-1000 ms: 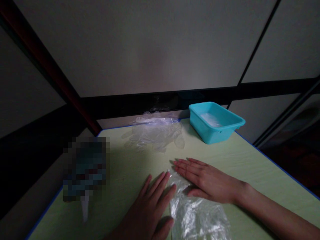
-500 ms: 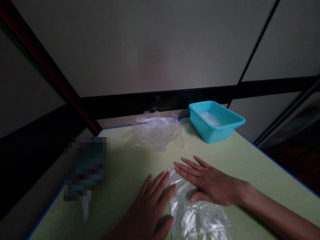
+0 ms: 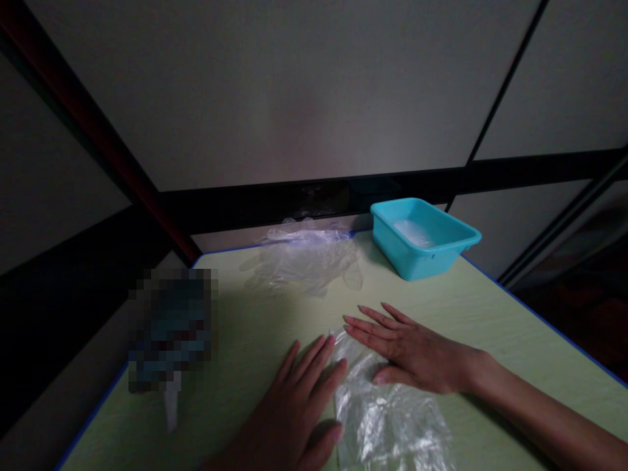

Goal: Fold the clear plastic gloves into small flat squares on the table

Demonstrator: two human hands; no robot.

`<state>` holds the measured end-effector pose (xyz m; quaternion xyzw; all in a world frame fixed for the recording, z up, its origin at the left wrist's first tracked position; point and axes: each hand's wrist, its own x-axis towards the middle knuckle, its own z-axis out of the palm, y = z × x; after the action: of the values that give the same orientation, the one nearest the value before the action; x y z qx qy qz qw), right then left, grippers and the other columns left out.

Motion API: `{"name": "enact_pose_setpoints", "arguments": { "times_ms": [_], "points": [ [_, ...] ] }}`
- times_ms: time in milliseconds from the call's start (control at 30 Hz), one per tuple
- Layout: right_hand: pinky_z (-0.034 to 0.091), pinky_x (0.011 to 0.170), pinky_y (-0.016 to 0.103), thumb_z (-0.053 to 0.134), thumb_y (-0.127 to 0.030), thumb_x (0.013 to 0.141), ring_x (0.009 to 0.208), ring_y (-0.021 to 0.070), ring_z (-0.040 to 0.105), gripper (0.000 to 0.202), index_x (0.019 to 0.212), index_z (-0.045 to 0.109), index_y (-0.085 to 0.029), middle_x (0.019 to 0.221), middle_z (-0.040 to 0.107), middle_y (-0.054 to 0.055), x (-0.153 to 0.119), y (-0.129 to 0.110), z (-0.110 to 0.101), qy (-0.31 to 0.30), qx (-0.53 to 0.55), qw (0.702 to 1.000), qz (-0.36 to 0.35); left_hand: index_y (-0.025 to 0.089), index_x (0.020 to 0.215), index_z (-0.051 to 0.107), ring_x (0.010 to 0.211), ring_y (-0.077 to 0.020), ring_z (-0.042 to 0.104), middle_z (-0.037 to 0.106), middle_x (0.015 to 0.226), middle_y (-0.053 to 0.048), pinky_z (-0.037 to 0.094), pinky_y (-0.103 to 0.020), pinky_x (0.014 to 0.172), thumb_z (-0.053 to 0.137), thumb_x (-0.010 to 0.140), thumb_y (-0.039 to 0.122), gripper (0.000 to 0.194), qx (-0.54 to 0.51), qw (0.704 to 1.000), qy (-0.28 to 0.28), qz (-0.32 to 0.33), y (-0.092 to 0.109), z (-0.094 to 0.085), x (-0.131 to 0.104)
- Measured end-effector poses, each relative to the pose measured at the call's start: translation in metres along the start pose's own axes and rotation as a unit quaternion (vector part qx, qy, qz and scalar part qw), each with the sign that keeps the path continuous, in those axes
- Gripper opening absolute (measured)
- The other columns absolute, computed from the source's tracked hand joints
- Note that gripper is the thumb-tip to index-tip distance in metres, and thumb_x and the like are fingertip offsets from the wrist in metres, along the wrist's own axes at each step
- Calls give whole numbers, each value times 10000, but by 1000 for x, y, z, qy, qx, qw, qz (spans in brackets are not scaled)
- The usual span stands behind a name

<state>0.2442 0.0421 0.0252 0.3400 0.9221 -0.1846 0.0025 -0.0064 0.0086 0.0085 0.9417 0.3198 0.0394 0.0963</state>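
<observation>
A clear, crinkled plastic sheet or glove (image 3: pixel 392 425) lies flat on the pale green table (image 3: pixel 275 320) at the near edge of the view. My left hand (image 3: pixel 299 405) rests palm down, fingers apart, its fingertips at the plastic's left edge. On the plastic's upper right part lies my right hand (image 3: pixel 412 350), also palm down with its fingers spread. Farther back, a loose pile of thin transparent plastic gloves (image 3: pixel 307 261) sits near the table's far edge.
A turquoise plastic basin (image 3: pixel 424 261) with something whitish inside stands at the back right corner. At the left edge is a blurred-out object (image 3: pixel 171 333) with a white strip (image 3: pixel 171 402) below it. A panelled wall (image 3: pixel 294 98) rises behind the table.
My right hand has shifted very slightly up and away. My left hand stays almost where it was, and the plastic lies nearly unchanged.
</observation>
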Motion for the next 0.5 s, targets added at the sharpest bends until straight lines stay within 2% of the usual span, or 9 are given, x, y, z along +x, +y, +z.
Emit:
{"name": "enact_pose_setpoints", "arguments": {
  "times_ms": [500],
  "points": [
    [72, 1058, 533, 271, -594, 865, 1330, 270, 61, 681, 1403, 90, -217, 1454, 127, 26, 0, -2, 1, 16, -5, 1000, -1, 204, 1364, 272, 1326, -287, 135, 159, 1467, -96, 179, -535, 1033, 464, 831, 281, 571, 4, 1000, -4, 2, -1, 1, -1]
  ]
}}
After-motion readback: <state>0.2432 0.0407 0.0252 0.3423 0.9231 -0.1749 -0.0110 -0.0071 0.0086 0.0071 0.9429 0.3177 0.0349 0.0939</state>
